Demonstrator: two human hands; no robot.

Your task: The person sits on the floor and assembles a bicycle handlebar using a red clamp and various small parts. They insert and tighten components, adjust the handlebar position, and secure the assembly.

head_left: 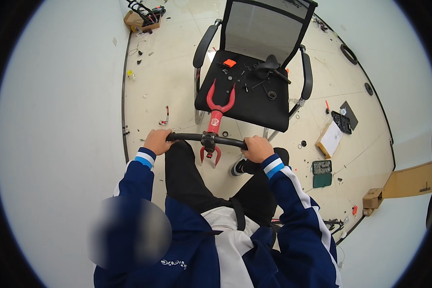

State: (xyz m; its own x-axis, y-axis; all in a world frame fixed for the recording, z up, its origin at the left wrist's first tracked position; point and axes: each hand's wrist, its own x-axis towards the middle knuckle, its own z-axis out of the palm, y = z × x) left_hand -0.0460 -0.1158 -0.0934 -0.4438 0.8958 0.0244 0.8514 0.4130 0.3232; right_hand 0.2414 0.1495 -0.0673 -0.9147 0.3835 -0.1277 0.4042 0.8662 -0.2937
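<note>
Both my hands are wrapped round a black handlebar (187,137) held level above my knees. My left hand (157,142) grips its left end, and my right hand (258,149) grips its right end. A black stem clamp (209,140) sits at the bar's middle. From there a red bicycle fork (215,120) points away from me, its two prongs reaching over the front of the chair seat. Below the clamp a smaller-looking red forked part (218,154) shows; whether it joins the bar cannot be told.
On the black mesh-backed chair (254,108) lie a black saddle (268,67), an orange piece (230,63) and several small bolts and tools. Along the right floor are a green case (322,180), a black toolbox (341,123) and tires (349,54). Parts fill a box (135,21) far left.
</note>
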